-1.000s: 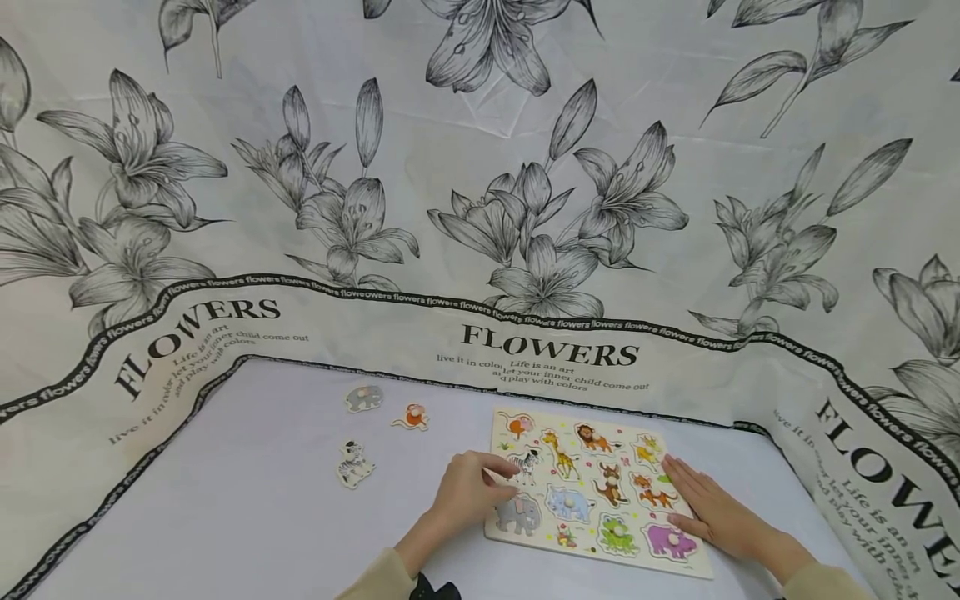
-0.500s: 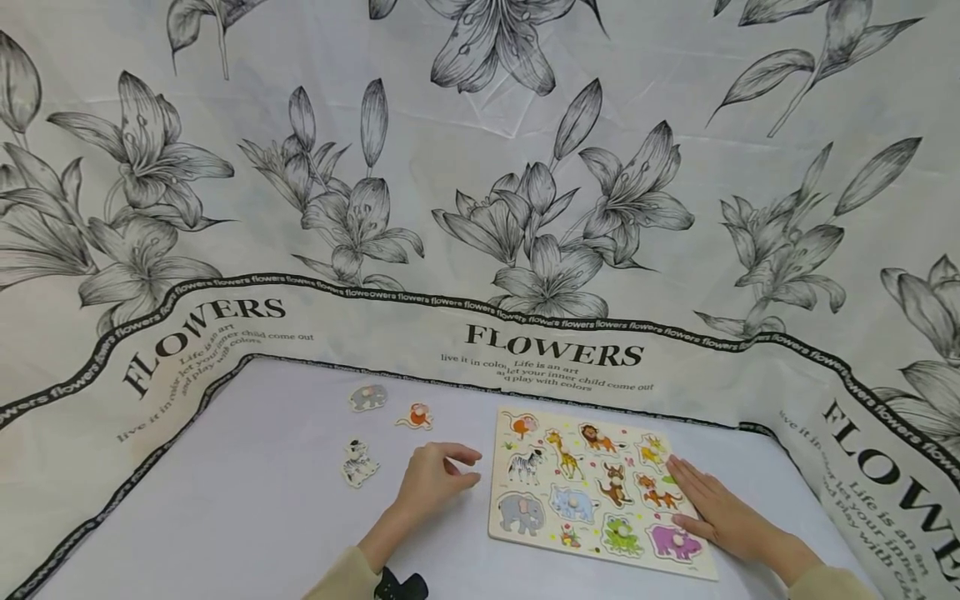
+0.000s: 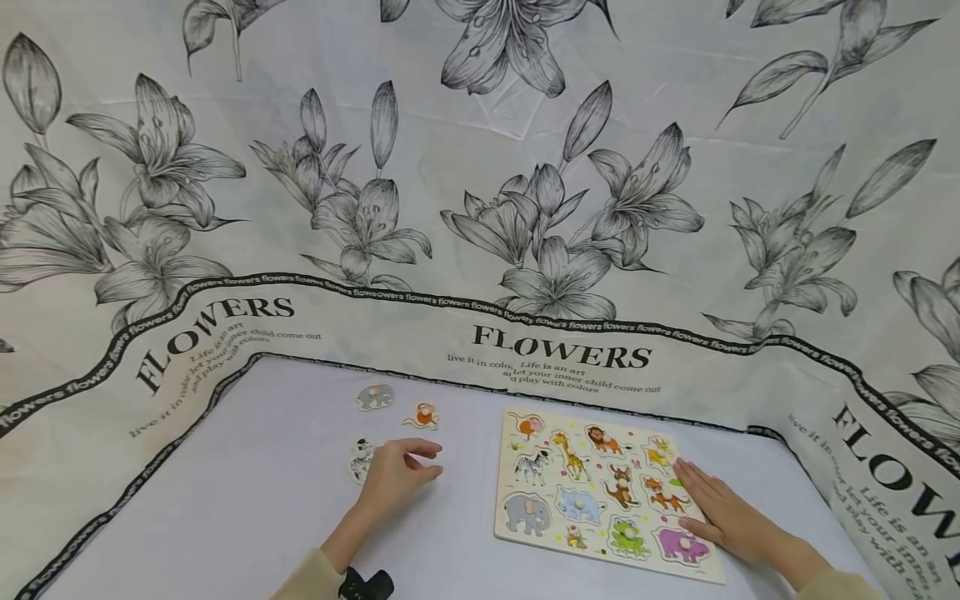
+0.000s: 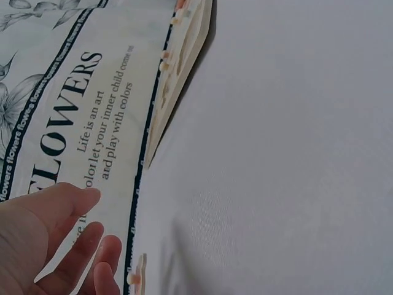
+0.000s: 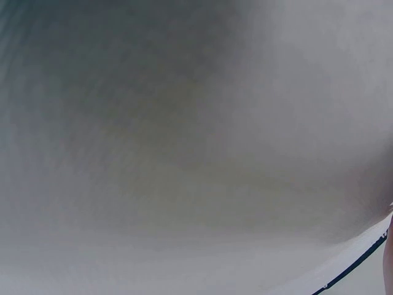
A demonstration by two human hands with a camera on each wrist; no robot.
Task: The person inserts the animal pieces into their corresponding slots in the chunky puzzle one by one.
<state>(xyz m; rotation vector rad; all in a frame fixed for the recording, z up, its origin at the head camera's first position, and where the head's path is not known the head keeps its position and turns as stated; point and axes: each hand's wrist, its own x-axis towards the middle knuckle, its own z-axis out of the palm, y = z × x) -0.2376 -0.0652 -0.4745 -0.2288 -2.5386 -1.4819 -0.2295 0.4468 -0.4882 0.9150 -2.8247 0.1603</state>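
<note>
My left hand (image 3: 396,477) hovers over the white table just right of the zebra piece (image 3: 361,461), partly covering it; thumb and fingers are apart with nothing between them. In the left wrist view the left hand (image 4: 58,243) is also seen holding nothing. Beyond it lie a monkey piece (image 3: 423,416) and a grey elephant piece (image 3: 374,397). My right hand (image 3: 729,515) rests with straight fingers on the right edge of the wooden animal puzzle board (image 3: 547,542). On the board, the hippo (image 3: 682,546), frog (image 3: 628,537) and rhino (image 3: 580,505) show small knobs.
A white cloth printed with black flowers (image 3: 555,275) rises behind and around the table (image 3: 225,500). The board's side edge (image 4: 184,67) stands out in the left wrist view. The right wrist view is mostly a blurred pale surface.
My left hand has moved left from the board's left edge, across the table to the zebra piece. The right hand has stayed on the board. The head view has shifted slightly.
</note>
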